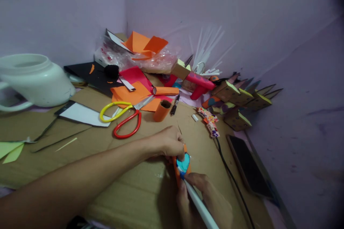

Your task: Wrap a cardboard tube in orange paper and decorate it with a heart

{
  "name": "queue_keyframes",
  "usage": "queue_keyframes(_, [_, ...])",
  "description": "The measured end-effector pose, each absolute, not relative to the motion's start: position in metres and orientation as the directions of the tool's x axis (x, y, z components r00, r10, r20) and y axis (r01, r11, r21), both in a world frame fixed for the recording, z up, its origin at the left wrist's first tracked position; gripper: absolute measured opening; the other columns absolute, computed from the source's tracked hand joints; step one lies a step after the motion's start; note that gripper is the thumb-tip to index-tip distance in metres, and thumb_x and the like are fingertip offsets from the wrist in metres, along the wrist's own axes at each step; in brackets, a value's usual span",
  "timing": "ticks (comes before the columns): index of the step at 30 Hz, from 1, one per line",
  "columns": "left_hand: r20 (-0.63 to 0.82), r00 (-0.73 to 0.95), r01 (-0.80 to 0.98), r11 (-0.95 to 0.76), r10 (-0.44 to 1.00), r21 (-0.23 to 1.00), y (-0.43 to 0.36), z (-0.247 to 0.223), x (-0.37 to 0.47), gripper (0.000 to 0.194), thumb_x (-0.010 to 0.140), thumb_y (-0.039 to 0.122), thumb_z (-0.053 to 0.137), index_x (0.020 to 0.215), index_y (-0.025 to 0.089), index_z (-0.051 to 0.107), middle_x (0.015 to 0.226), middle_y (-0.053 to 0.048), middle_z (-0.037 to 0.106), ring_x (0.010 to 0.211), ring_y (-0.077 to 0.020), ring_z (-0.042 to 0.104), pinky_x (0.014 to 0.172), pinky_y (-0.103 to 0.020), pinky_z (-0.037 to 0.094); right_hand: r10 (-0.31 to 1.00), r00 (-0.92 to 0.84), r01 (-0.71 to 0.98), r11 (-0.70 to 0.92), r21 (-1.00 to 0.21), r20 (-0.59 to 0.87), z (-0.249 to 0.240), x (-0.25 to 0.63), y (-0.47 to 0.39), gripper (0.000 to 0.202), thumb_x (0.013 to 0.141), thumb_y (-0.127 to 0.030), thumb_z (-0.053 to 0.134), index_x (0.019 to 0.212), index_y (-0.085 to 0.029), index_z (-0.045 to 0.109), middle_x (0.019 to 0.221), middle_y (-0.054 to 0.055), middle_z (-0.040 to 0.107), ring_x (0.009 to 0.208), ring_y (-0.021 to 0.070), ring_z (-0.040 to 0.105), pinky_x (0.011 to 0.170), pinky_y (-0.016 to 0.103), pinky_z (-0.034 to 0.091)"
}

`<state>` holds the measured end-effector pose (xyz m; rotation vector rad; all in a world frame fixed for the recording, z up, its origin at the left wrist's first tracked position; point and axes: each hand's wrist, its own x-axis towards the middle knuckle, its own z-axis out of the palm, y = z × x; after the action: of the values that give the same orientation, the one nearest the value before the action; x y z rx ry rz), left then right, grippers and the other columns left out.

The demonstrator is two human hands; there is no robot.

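Note:
An orange paper piece (pixel 177 172) with a teal-blue oval patch (pixel 183 164) lies near the front middle of the cardboard surface. My left hand (pixel 172 143) reaches in from the left, its fingers closed and pressed on the top end of the orange piece beside the patch. Low in the view, my right hand (pixel 204 196) grips a long white pen-like tool (pixel 200 204), whose blue tip touches the lower end of the patch. Just beyond my left hand, an orange paper tube (pixel 162 111) stands upright.
Scissors with yellow and red handles (pixel 127 136) lie left of the tube. A white pot (pixel 40 82) stands far left. On the right are a phone (pixel 249 164), a black cable (pixel 231 171), and several yellow-faced box figures (pixel 238 120). Orange paper (pixel 142 44) is piled at the back.

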<state>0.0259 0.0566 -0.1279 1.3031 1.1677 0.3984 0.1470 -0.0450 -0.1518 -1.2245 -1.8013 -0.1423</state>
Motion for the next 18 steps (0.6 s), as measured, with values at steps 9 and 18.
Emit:
queue_keyframes(9, [-0.436, 0.424, 0.352, 0.299, 0.794, 0.887, 0.057, -0.1276, 0.0258, 0.012, 0.045, 0.004, 0.057, 0.045, 0.014, 0.051, 0.038, 0.003, 0.047, 0.037, -0.01, 0.047, 0.032, -0.017, 0.031, 0.674, -0.095, 0.787, 0.502, -0.36, 0.733, -0.1542, 0.1453, -0.0437, 0.003, 0.075, -0.019, 0.057, 0.074, -0.021, 0.059, 0.056, 0.0, 0.064, 0.044, 0.0121, 0.058, 0.048, 0.021, 0.045])
queue_keyframes(18, [-0.427, 0.429, 0.356, 0.286, 0.796, 0.89, 0.0572, -0.1284, 0.0257, 0.01, 0.045, 0.006, 0.058, 0.044, 0.014, 0.052, 0.037, 0.005, 0.045, 0.036, -0.0088, 0.044, 0.032, -0.016, 0.029, 0.676, -0.1, 0.807, 0.484, -0.338, 0.73, -0.1534, 0.1444, -0.042, 0.006, 0.077, -0.02, 0.055, 0.075, -0.022, 0.06, 0.058, 0.0, 0.065, 0.048, 0.013, 0.062, 0.05, 0.021, 0.047])
